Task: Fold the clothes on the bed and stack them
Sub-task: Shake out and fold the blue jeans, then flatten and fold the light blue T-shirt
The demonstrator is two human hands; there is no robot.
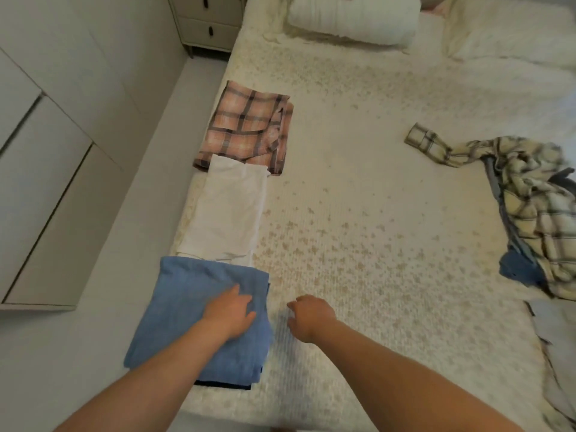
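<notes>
Left hand (230,310) lies palm down on the blue cloth (199,325) at lower left of the frame, fingers spread and fairly straight, pressing rather than gripping. Right hand (308,316) hangs just right of that cloth's edge over the bedspread (374,244), fingers loosely curled and holding nothing; slightly blurred, so whether it touches the cover I cannot tell. Blue cloth is folded to a rough rectangle at the near left edge of the bed, with a darker layer showing under its near edge. Just beyond it, up the left edge, a folded white cloth (227,216), and beyond that a folded pink plaid piece (249,129) with the white one overlapping its near end. The three sit in a row, not one on another. Step in hand, as I judge it: smoothing or setting down the blue fold. At right of frame a yellow plaid shirt (530,207) lies crumpled, sleeve thrown out toward centre, over something blue (514,269); grey fabric (558,353) at lower right edge. Those are unfolded. Next move probably calls for releasing the blue cloth, reaching right for the shirt and dragging it to the bare middle of the bed to spread flat. Stacking not yet done. Pillows (352,20) at top, nightstand (208,20) upper left.
</notes>
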